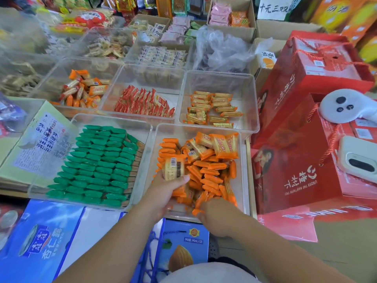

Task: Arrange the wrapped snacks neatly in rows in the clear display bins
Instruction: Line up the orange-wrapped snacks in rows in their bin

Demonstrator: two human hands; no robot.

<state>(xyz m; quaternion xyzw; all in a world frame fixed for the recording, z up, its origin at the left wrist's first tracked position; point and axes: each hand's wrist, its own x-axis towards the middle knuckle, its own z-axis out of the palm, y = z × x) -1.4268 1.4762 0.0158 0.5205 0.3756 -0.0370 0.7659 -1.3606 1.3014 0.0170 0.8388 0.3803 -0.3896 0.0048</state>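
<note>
Head view: at the bottom edge of the frame both forearms come in, cut off below the elbow, and partly cover an almond-printed box point(183, 250) beside a blue carton point(36, 237). The right hand point(216, 219), at lower centre, shows only its back. Its fingers curl under and pinch an orange packet point(197, 211) at the near wall of the clear bin point(183, 128), with the fingertips hidden. Just up and left, the left hand point(167, 190) grips a small stack of packets point(173, 169), thumb pressed on the front and the other fingers out of sight behind it. Through clear wrap the stack shows pale crackers with a dark filling and a barcode.

The wrapped snacks point(210, 170) fill this bin at centre frame. They are orange-ended packets: a short row on edge along the left wall, a jumbled heap elsewhere, and a few flat at the far right corner. Their lettering is too blurred to read.

To the left, green packets point(98, 166) lie in tidy overlapping rows. To the right, red gift boxes point(295, 180) with cord handles run off the frame.

Higher up sit loose orange-and-white packets point(83, 90), red packets point(142, 103) in rows and gold packets point(212, 109). Beyond them a crumpled plastic bag point(222, 50) hides its contents, and the shelves at the top are blurred.
</note>
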